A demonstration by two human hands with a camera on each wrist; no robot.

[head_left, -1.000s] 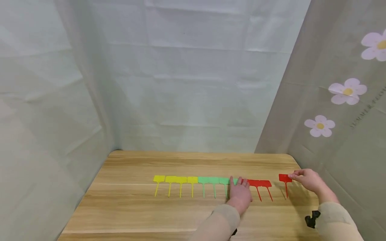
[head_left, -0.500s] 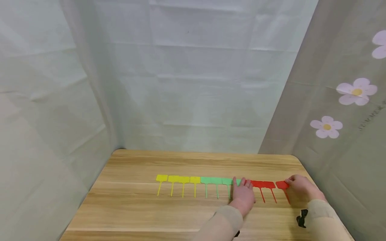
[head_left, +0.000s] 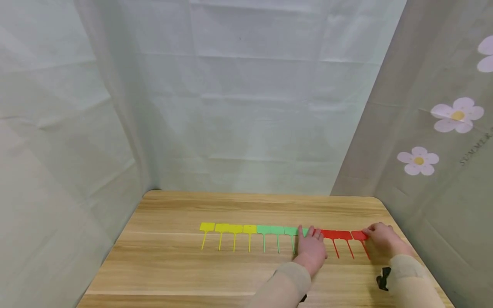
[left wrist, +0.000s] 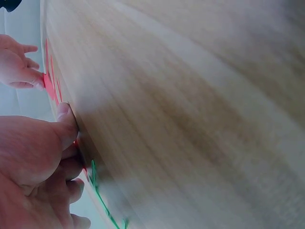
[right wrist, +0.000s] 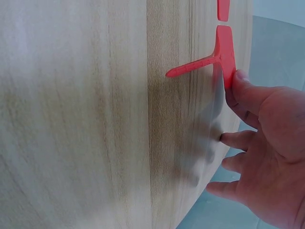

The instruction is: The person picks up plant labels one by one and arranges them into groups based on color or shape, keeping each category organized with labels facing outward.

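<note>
Flat T-shaped plastic plant labels lie in a row on the wooden table: several yellow labels (head_left: 207,226) at the left, several green labels (head_left: 263,229) in the middle, and red labels (head_left: 344,235) at the right. My right hand (head_left: 385,238) pinches the right end of the outermost red plant label (right wrist: 227,55) between thumb and index finger, its other fingers spread near the table. This label sits just beside its red neighbour, stem toward me. My left hand (head_left: 311,248) rests with extended fingers across the join of green and red labels, hiding part of them.
The wooden table (head_left: 173,273) has rounded far corners. Pale cloth (head_left: 246,128) hangs behind it and at the left. A flower-printed curtain (head_left: 435,205) stands close past the right edge, near my right hand.
My right hand has brought the red plant label leftward and toward me, from apart to beside the row's right end. My left hand stays at the same labels. The head view shifted slightly.
</note>
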